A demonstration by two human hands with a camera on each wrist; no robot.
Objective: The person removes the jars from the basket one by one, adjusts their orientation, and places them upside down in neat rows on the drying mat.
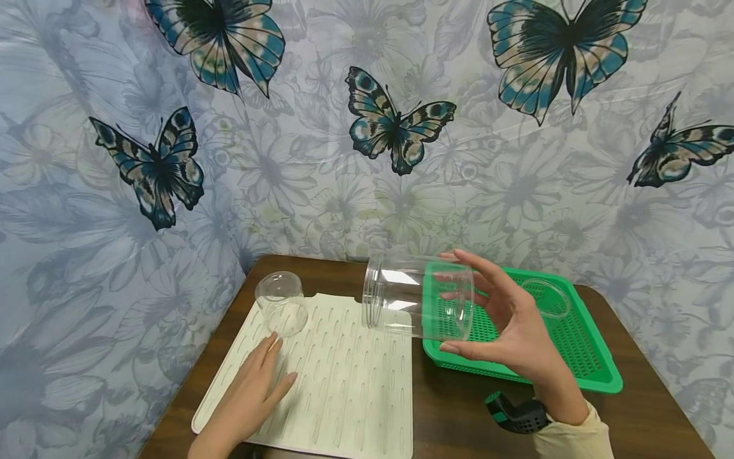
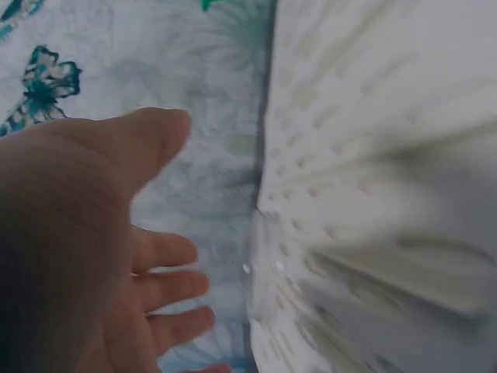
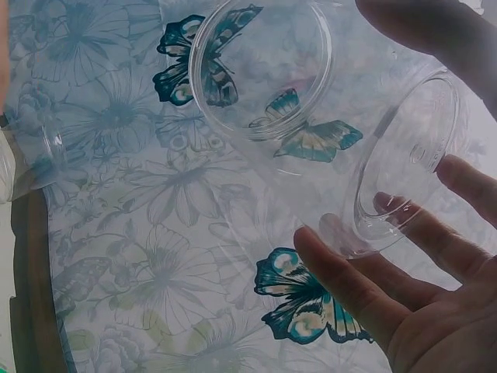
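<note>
Gripping a large clear jar [image 1: 395, 296] sideways in the right hand [image 1: 510, 319], curling the fingers round its base end on the far side and setting the thumb against the near side. Pointing its threaded rim leftward and holding it raised over the surface [image 1: 459, 421], appearing in the head view across the gap between a white ribbed mat [image 1: 344, 382] and a green perforated basket [image 1: 599, 363], overlapping both. Holding the left hand [image 1: 252, 382] empty over the left part of the mat, extending its fingers and standing the thumb well apart from them. Placing those fingertips just beside a small clear container [image 1: 281, 306] standing on the mat's far left corner, not showing clearly whether touching it. Resting inside the basket, toward its far right: a round clear piece [image 1: 546, 298]. Wearing a dark device [image 1: 516, 415] with green parts at the right wrist, beside a pale sleeve [image 1: 576, 440]. Seeing printed butterflies [image 3: 318, 140] of the backdrop [image 1: 321, 185] through the large jar's wall in the right wrist view.
</note>
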